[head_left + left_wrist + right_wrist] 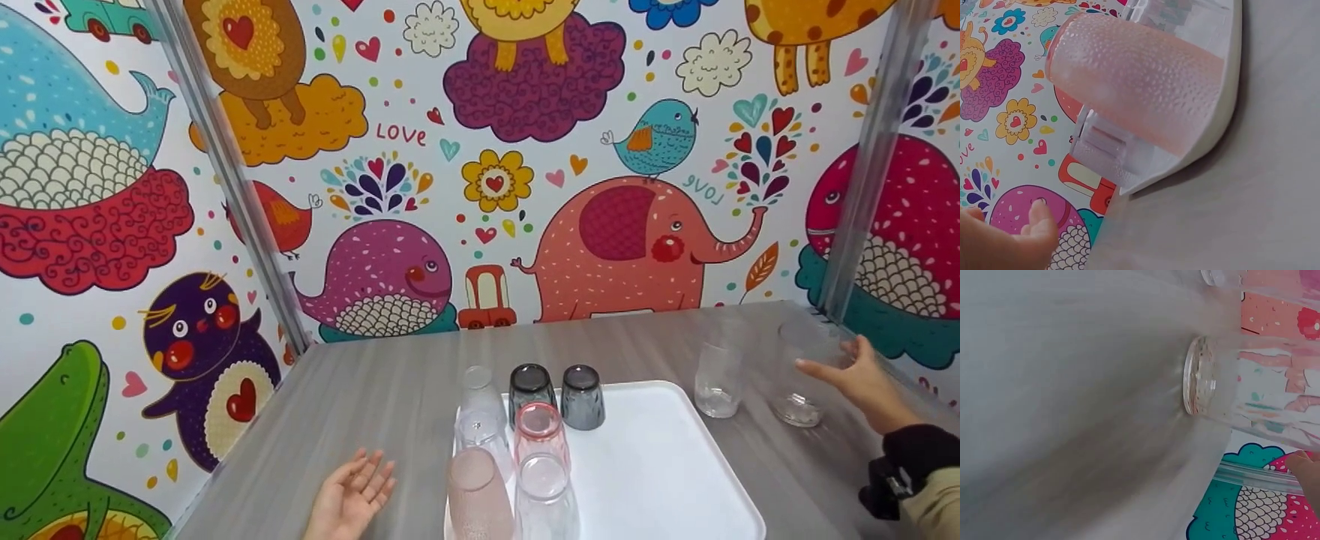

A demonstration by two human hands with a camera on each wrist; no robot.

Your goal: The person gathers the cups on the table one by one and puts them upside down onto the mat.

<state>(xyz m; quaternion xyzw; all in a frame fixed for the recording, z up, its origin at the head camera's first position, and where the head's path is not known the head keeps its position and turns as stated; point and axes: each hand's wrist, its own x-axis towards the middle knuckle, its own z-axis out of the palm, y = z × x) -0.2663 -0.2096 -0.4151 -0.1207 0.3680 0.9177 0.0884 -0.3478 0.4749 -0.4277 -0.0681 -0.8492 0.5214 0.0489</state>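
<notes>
My right hand (870,382) is at the far right of the table, thumb and fingers spread apart beside a tall clear glass (799,409). In the right wrist view a fingertip (1304,467) shows just beyond the side of that glass, whose base stands on the table. A second clear glass (718,397) stands to its left. My left hand (351,499) hovers left of the white tray (660,465), palm turned up, fingers loosely extended and holding nothing. Nearest to it on the tray is a textured pink glass (1134,79).
On the tray's left half stand two dark grey glasses (582,397), a smooth pink glass (541,431), a clear glass (546,495) and more clear glasses (482,431) behind the textured one. Patterned panels (405,262) with metal posts (247,202) enclose the grey table (375,390).
</notes>
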